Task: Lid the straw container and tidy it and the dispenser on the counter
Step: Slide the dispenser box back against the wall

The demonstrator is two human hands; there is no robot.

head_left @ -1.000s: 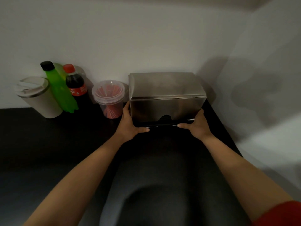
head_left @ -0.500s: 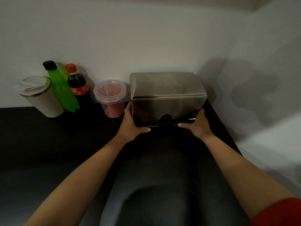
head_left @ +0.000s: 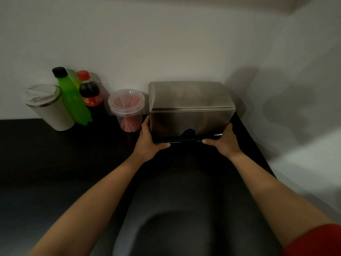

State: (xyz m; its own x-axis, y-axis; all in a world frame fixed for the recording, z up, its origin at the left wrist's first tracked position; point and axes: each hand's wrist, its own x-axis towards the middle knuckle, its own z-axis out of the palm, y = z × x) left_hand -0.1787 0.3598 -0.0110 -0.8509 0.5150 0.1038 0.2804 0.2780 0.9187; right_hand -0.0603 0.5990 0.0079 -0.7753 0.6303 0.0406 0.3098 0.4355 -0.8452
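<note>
A steel box-shaped dispenser (head_left: 190, 106) stands on the black counter (head_left: 55, 154) against the back wall, near the right corner. My left hand (head_left: 147, 143) grips its lower left corner and my right hand (head_left: 224, 143) grips its lower right corner, thumbs along the front bottom edge. Just left of the dispenser stands a clear plastic straw container (head_left: 127, 109) with red straws inside and a clear lid on top. It is very close to the dispenser's left side.
Left of the straw container a cola bottle (head_left: 90, 95), a green bottle (head_left: 73, 100) and a white lidded tumbler (head_left: 48, 106) stand along the back wall. A side wall (head_left: 295, 89) closes the right end of the counter.
The dispenser and both hands have barely shifted; the view has drifted slightly, with the objects on the left sitting a little further right in the frame.
</note>
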